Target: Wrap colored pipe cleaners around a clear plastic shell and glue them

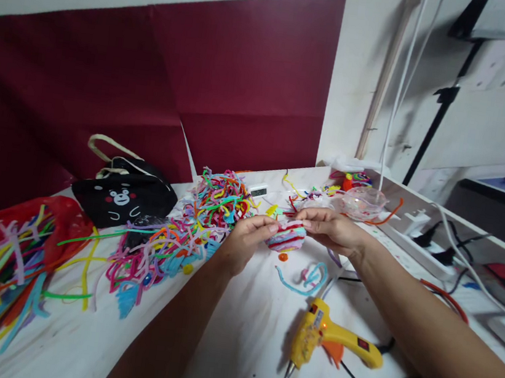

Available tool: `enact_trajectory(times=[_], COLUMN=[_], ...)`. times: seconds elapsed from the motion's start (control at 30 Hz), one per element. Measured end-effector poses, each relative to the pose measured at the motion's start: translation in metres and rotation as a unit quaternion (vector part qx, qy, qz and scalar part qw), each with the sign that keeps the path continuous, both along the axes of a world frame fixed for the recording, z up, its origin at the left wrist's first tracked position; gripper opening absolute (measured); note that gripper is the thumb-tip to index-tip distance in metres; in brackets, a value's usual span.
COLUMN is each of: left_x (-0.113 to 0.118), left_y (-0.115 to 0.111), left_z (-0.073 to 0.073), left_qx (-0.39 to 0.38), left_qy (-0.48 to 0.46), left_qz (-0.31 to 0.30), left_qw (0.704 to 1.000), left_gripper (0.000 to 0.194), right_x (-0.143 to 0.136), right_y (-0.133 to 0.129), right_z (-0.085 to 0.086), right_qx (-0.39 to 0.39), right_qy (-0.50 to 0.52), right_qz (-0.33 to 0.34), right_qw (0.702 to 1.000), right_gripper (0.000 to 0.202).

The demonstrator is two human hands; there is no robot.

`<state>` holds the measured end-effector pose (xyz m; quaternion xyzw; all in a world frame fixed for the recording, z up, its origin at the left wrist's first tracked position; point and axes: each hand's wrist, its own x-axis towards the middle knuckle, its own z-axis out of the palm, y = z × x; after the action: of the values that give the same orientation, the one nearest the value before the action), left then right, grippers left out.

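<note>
Between my two hands is a striped piece of pipe cleaners (288,237), laid side by side in pink, red, pale blue and lilac. My left hand (245,241) pinches its left edge between thumb and fingers. At its upper right edge, my right hand (331,229) grips it the same way. Just below the piece lies a small orange disc (283,257) on the white table (231,347). A curled light blue pipe cleaner (310,280) rests nearer to me. A yellow hot glue gun (319,334) lies below my right forearm, its nozzle towards me.
A large tangle of coloured pipe cleaners (218,203) spreads over the left middle. A red bag (66,220) of pipe cleaners and a black cloth bag (125,197) stand further left. At right are a clear plastic bowl (365,202), a power strip (425,252) and cables.
</note>
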<state>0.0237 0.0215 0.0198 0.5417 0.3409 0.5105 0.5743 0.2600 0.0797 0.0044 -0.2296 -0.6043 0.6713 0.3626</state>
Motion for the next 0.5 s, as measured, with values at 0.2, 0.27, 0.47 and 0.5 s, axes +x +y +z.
enact_trajectory(times=[0.2,0.27,0.47,0.5], left_x=[0.002,0.003,0.003,0.002], left_y=[0.001,0.001,0.006,0.007], left_z=[-0.006,-0.008,-0.01,-0.01], left_qx=[-0.002,-0.001,0.004,0.007], left_qy=[0.003,0.004,-0.003,-0.005], left_qz=[0.019,0.029,0.065,0.071], left_qw=[1.0,1.0,0.998,0.997], left_gripper=[0.025,0.026,0.027,0.027], right_x=[-0.001,-0.003,-0.003,-0.001], right_y=[0.0,-0.002,-0.009,-0.011], right_z=[0.0,0.001,0.015,0.02], right_qx=[0.004,0.008,0.049,0.063], right_qy=[-0.013,-0.022,-0.048,-0.056], right_qz=[-0.009,-0.019,-0.092,-0.118], right_qw=[1.0,1.0,0.993,0.989], right_gripper=[0.047,0.047,0.05,0.051])
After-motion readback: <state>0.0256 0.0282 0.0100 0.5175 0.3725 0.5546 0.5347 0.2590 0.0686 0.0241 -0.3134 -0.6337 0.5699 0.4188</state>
